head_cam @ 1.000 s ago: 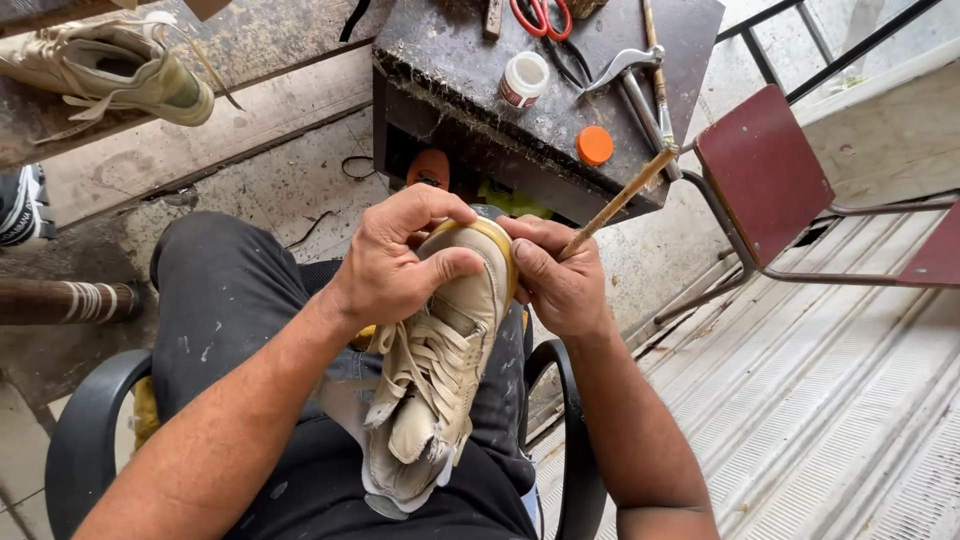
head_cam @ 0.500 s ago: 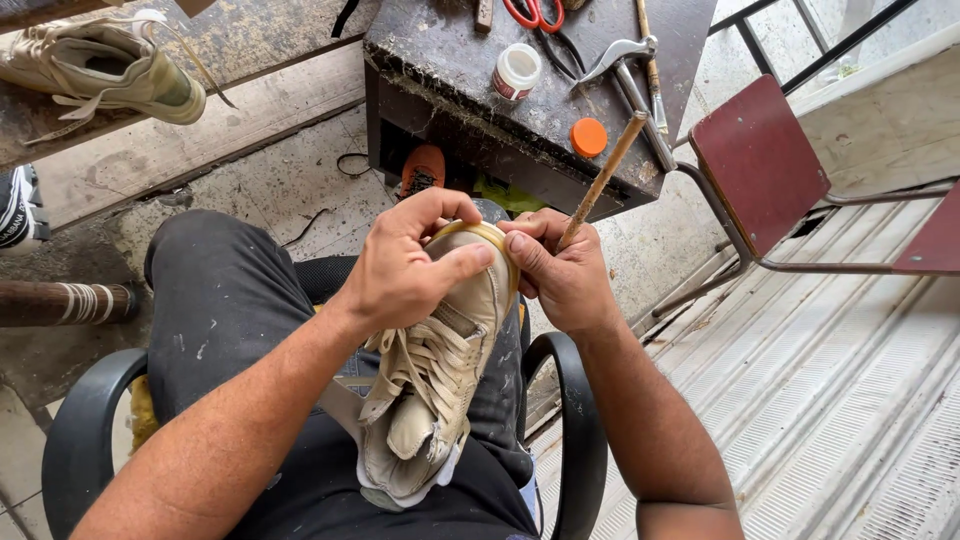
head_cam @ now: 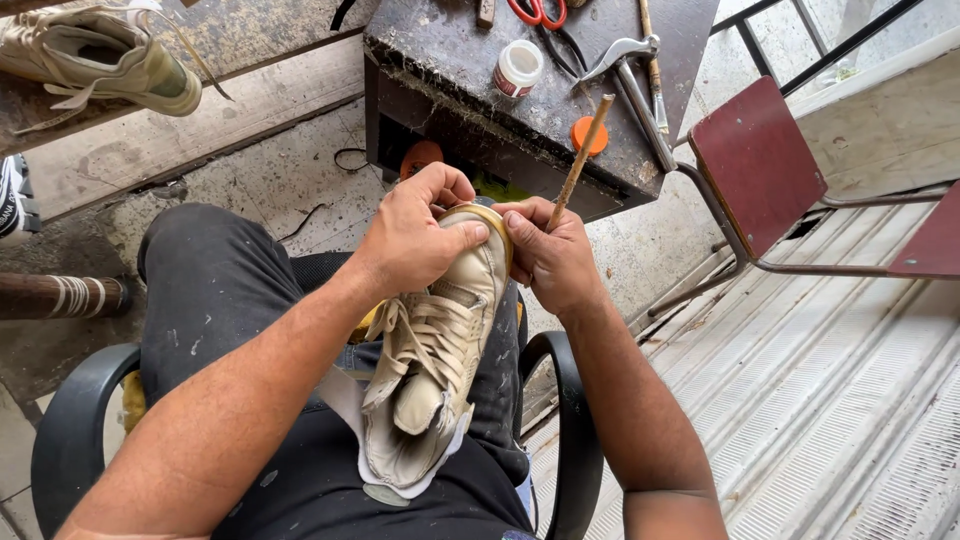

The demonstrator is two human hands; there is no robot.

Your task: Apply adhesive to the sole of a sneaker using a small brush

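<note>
A worn beige sneaker (head_cam: 432,360) lies on my lap, toe pointing away from me, laces loose and tongue pulled out. My left hand (head_cam: 415,240) grips its toe from the left, thumb across the top. My right hand (head_cam: 550,255) rests against the right side of the toe and holds a thin wooden stick (head_cam: 580,150) that slants up and away. The stick's lower end is hidden behind my fingers at the toe's rim.
A dark, dirty workbench (head_cam: 450,70) ahead carries a small white jar (head_cam: 518,68), an orange lid (head_cam: 589,135), red-handled scissors (head_cam: 537,12) and a metal hammer-like tool (head_cam: 640,80). Another beige sneaker (head_cam: 95,60) sits far left. A dark red metal chair (head_cam: 760,160) stands right. I sit on a black armchair (head_cam: 70,440).
Both hands and the shoe have stayed nearly in place; the stick has tilted a little more upright. The view shifted slightly.
</note>
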